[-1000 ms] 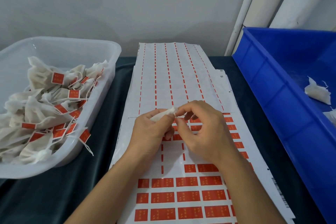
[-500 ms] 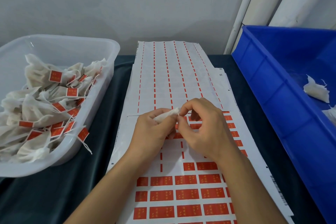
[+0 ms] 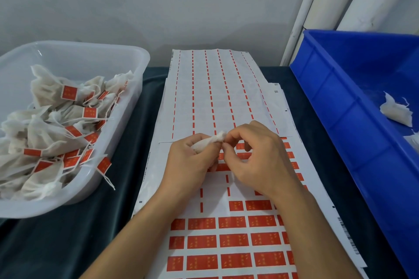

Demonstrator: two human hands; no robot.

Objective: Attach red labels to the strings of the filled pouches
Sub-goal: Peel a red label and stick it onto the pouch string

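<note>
Hands (image 3: 226, 156) pinching crumpled fibrous pouch (image 3: 209, 141); glossy label sheet (image 3: 217, 97).

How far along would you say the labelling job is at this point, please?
Done: the clear tub holds many pouches with red labels. In hand: the left hand grips one pouch while the right hand pinches at its tip. Left: unlabelled pouches lie in the blue bin, and the label sheet keeps many stickers.

The hands (image 3: 223, 156) cover most of the pouch (image 3: 212, 141), its string, and several red labels (image 3: 231, 221) beneath.
</note>
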